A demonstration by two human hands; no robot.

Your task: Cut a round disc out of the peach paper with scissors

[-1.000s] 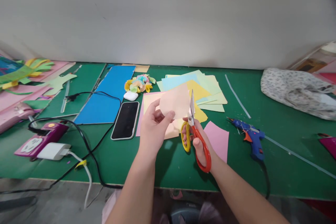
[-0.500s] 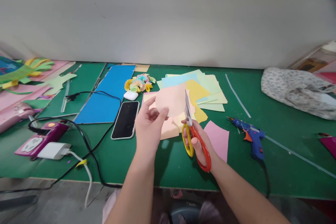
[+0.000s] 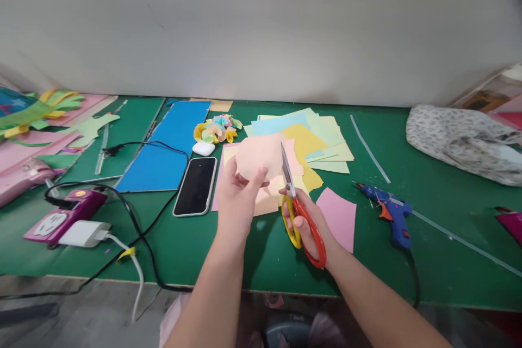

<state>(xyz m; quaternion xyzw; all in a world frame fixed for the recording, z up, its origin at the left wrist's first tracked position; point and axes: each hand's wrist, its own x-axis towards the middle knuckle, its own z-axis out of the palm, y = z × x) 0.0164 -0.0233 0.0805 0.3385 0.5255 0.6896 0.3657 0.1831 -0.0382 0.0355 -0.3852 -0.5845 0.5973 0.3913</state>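
Pinched between the thumb and fingers of my left hand [image 3: 243, 190] is a piece of pale peach paper [image 3: 260, 156] with a rounded outline, held above the table. My right hand [image 3: 312, 220] grips a pair of scissors [image 3: 305, 217] with one red and one yellow handle loop. The scissor blades point up and away from me, at the right edge of the peach paper. Beneath both hands lie sheets of coloured paper, among them a yellow sheet [image 3: 308, 144] and pale green ones [image 3: 328, 130]. A pink paper piece [image 3: 339, 220] rests beside my right hand.
Left of my hands lie a phone [image 3: 194, 186], a small white case [image 3: 203, 148], paper flowers [image 3: 218, 129], a blue board [image 3: 167, 147] and a purple power strip [image 3: 65, 217] with cords. To the right are a blue glue gun [image 3: 389, 212], a glue stick [image 3: 369, 148] and a patterned cloth [image 3: 457, 141].
The peach paper has shifted a little left and turned in my left hand, which has rolled slightly. The scissors have tilted a little to the left.
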